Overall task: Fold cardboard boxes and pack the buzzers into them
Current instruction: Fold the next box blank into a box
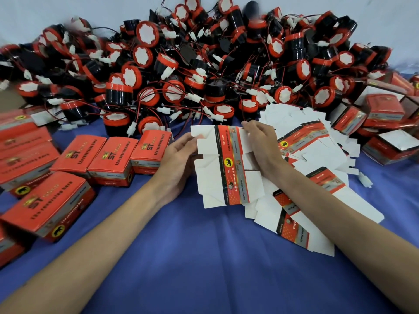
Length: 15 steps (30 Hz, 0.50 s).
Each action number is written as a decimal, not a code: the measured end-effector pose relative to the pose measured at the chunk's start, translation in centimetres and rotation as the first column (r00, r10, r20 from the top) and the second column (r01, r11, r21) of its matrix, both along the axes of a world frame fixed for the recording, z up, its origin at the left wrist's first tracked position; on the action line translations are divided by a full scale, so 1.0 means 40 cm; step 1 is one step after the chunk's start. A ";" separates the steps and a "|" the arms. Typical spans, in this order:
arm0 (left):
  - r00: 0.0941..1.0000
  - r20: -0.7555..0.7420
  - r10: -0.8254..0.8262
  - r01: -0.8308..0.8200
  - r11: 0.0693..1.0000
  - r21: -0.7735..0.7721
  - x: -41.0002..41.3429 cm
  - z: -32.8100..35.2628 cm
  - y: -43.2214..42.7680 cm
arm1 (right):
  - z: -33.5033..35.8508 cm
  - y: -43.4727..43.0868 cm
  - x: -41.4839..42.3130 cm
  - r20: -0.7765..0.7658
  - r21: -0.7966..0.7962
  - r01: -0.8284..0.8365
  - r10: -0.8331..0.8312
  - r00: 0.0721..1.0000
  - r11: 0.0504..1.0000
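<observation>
A flat, unfolded cardboard box (229, 165), white with a red and grey printed strip, is held up over the blue cloth at centre. My left hand (179, 159) grips its left edge, thumb on the white flap. My right hand (260, 146) pinches its upper right flap from above. A large heap of black and red buzzers (192, 71) with white connectors and thin wires lies just behind the box.
Several flat box blanks (313, 177) are spread to the right under my right forearm. Closed red boxes (115, 155) stand in rows at the left, and more folded boxes (385, 123) pile up at the right. Blue cloth (204, 257) covers the near surface.
</observation>
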<state>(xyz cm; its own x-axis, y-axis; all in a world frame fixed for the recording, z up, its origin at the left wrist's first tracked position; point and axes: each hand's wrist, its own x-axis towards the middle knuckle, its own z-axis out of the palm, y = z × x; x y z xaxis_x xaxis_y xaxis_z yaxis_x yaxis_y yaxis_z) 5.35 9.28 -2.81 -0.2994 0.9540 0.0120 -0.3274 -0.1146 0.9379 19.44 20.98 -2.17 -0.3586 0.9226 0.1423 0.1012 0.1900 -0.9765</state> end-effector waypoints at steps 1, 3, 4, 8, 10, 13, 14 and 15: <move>1.000 -0.015 0.006 -0.006 1.000 0.012 0.001 -0.001 -0.001 | -0.001 -0.001 0.000 0.003 0.012 0.007 -0.007 1.000 1.000; 0.999 -0.047 0.026 -0.024 0.999 0.035 0.001 -0.004 -0.002 | -0.006 -0.003 -0.002 0.011 0.047 0.022 -0.022 1.000 0.999; 0.998 -0.052 0.036 -0.034 0.999 0.042 0.001 -0.003 -0.002 | -0.007 -0.003 -0.003 0.015 0.063 0.026 -0.027 1.000 0.998; 0.999 -0.026 0.038 -0.037 0.997 0.066 0.000 -0.004 -0.004 | -0.006 0.000 -0.005 0.005 0.071 0.047 -0.048 0.999 0.996; 1.000 -0.010 0.021 -0.020 0.996 0.082 -0.002 -0.004 -0.004 | -0.007 0.002 -0.004 -0.005 0.057 0.060 -0.060 0.998 0.997; 1.000 -0.009 0.002 -0.001 0.996 0.094 -0.006 0.000 -0.007 | -0.009 0.003 -0.004 -0.010 0.065 0.065 -0.065 0.998 0.996; 1.000 -0.015 0.002 -0.001 0.995 0.097 -0.007 0.000 -0.008 | -0.008 0.003 -0.004 -0.003 0.072 0.067 -0.067 0.998 0.995; 1.000 -0.020 -0.001 0.003 0.995 0.099 -0.007 0.001 -0.009 | -0.008 0.003 -0.003 0.001 0.078 0.070 -0.071 0.998 0.994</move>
